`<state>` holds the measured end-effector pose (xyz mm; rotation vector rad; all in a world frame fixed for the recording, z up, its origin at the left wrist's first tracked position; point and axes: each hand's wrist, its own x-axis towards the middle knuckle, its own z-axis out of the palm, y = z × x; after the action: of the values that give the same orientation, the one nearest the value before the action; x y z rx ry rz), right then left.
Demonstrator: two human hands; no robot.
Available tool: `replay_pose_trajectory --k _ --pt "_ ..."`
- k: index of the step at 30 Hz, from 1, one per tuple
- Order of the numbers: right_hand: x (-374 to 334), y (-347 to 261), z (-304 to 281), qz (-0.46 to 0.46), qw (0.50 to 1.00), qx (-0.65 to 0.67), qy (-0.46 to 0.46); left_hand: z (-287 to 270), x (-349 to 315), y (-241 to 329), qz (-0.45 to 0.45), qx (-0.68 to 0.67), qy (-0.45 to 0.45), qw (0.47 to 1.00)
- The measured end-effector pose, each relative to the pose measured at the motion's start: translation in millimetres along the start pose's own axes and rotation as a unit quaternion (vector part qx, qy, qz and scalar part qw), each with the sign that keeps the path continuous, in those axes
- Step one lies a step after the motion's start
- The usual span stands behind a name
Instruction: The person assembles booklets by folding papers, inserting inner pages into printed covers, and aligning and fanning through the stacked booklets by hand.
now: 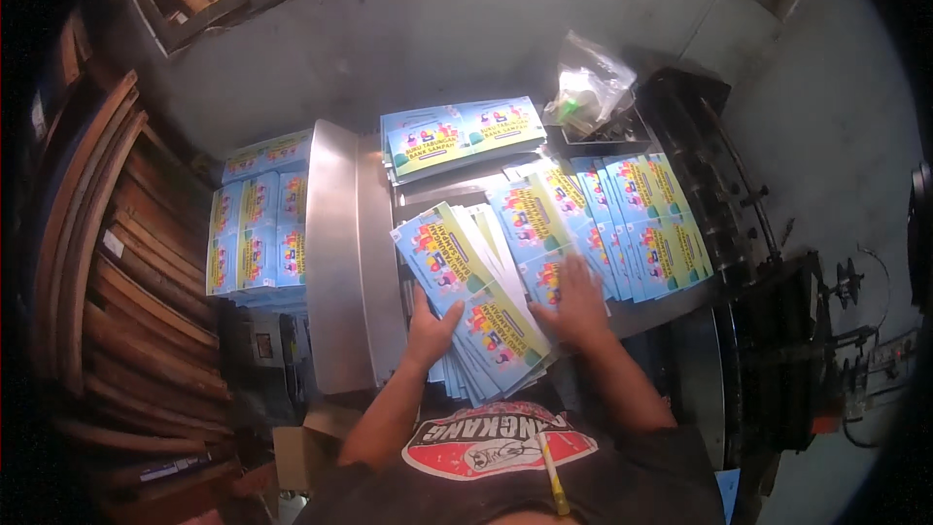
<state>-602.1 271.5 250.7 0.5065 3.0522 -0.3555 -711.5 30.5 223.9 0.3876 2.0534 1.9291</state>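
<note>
A fanned stack of printed sheets, blue and yellow with colourful figures, lies tilted close to my body. My left hand grips its left edge, thumb on top and the other fingers mostly hidden. Just right of that stack, my right hand rests with outstretched, slightly blurred fingers on another printed sheet. White backs of paper show between the two. Further right, more of the same sheets overlap in a spread pile.
A neat pile of sheets stands at the back of the metal table. Beyond the raised metal panel at left are more stacks. A plastic bag sits in a dark box at the back right. Curved wooden boards line the left.
</note>
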Motion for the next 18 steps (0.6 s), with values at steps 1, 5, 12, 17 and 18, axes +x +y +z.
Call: replay_pose_trajectory --k 1,5,12,17,18 --pt "0.2 2.3 -10.8 0.025 0.998 -0.042 -0.032 -0.2 -2.8 1.7 -0.001 -0.007 -0.006 1.0" --pt "5.4 2.0 -1.8 -0.018 0.997 -0.071 0.001 0.2 -1.0 -0.9 -0.027 -0.001 -0.011 1.0" --pt "-5.6 -31.1 -57.7 -0.047 0.991 0.105 0.069 -2.1 -2.1 -10.4 -0.006 0.005 -0.001 1.0" --pt "-8.3 -37.0 -97.8 -0.002 0.981 0.19 -0.027 -3.9 -3.7 0.4 -0.024 0.005 -0.005 1.0" --pt "-11.8 -37.7 -109.8 -0.003 0.981 0.19 -0.029 -4.9 -5.0 3.3 -0.031 0.008 -0.005 0.999"
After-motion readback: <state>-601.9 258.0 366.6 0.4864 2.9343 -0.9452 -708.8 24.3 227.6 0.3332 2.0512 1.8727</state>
